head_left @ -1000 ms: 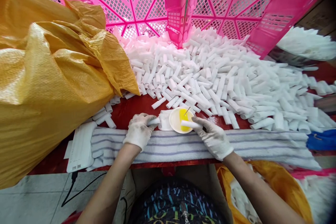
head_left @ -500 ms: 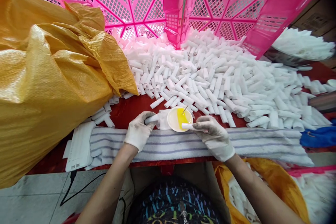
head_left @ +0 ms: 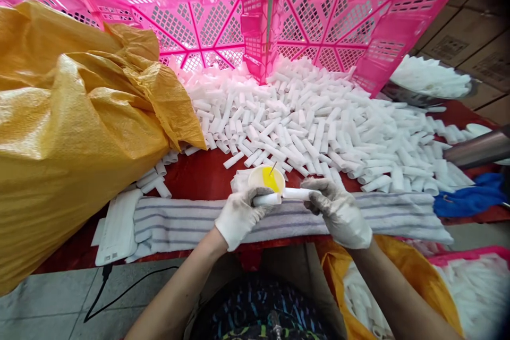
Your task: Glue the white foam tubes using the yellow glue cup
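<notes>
My left hand [head_left: 244, 217], in a white glove with greyed fingertips, is closed around a short white tube [head_left: 268, 200]. A second white tube [head_left: 298, 194] is pinched in the gloved fingers of my right hand [head_left: 338, 212]. The two tubes' ends meet or nearly meet; I cannot tell whether they touch. Just behind them sits a small white bowl [head_left: 257, 176] holding something yellow [head_left: 270, 179], with a thin stick [head_left: 273, 168] standing in it. A striped towel [head_left: 191, 223] lies beneath my hands along the table's front edge.
A large heap of white tubes [head_left: 303, 117] covers the table behind the bowl, against pink crates [head_left: 266, 26]. At left stands a yellow woven sack [head_left: 79, 133], beside a white power strip [head_left: 117, 228]. Blue cloth [head_left: 474, 195] and a metal cylinder [head_left: 478, 149] lie right.
My left hand has moved right with its tube, from beside the bowl to in front of it. My right hand's tube has drawn back from over the bowl. The view has tilted up slightly.
</notes>
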Demonstrator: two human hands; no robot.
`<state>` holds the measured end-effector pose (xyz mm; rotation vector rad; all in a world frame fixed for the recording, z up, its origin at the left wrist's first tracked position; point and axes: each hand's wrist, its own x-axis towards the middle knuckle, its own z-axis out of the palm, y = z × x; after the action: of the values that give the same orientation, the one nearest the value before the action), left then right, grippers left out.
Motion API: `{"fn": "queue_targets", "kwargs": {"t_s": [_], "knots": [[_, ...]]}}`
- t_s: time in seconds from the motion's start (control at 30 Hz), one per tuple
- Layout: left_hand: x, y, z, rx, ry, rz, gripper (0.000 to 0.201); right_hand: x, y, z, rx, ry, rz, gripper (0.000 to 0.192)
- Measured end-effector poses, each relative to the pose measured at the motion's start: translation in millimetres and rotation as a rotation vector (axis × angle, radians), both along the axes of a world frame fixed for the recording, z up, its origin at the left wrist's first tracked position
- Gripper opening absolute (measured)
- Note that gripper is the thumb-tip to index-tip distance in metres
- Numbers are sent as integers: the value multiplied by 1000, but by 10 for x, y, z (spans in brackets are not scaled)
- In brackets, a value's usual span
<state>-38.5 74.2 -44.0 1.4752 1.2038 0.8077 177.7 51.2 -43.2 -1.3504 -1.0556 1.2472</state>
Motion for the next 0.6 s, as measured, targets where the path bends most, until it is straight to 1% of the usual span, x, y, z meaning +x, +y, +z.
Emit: {"fn": "queue_targets", "kwargs": {"t_s": [0.1, 0.17, 0.23, 0.3, 0.37, 0.4, 0.43, 0.47, 0.53, 0.57, 0.6], "knots": [[52, -48, 50, 70, 27, -22, 27, 1, -32, 78, -27, -91, 70, 43], [44, -75, 86, 116, 59, -68, 26, 6, -76, 113, 23, -214, 90, 39], [45, -102, 119, 136, 113, -145, 23, 8, -134, 142, 178, -405, 100, 30], [96, -132, 140, 112, 167, -171, 34, -9, -194, 161, 401, -674, 141, 22], [212, -182, 144, 43, 214, -141, 44, -61, -241, 166, 585, -959, 198, 24], [291, -220, 145, 11, 248, -115, 46, -99, -259, 161, 642, -1061, 204, 29], [378, -268, 148, -9, 294, -89, 47, -139, -277, 153, 663, -1122, 182, 33], [468, -326, 155, -12, 346, -57, 47, -174, -298, 142, 650, -1138, 125, 35], [624, -446, 177, 30, 415, -9, 48, -183, -360, 119, 534, -1054, -7, 36], [675, -492, 188, 67, 412, -23, 48, -137, -409, 112, 454, -985, -48, 36], [698, -513, 194, 110, 386, -71, 46, -46, -471, 111, 377, -924, -67, 34]]}}
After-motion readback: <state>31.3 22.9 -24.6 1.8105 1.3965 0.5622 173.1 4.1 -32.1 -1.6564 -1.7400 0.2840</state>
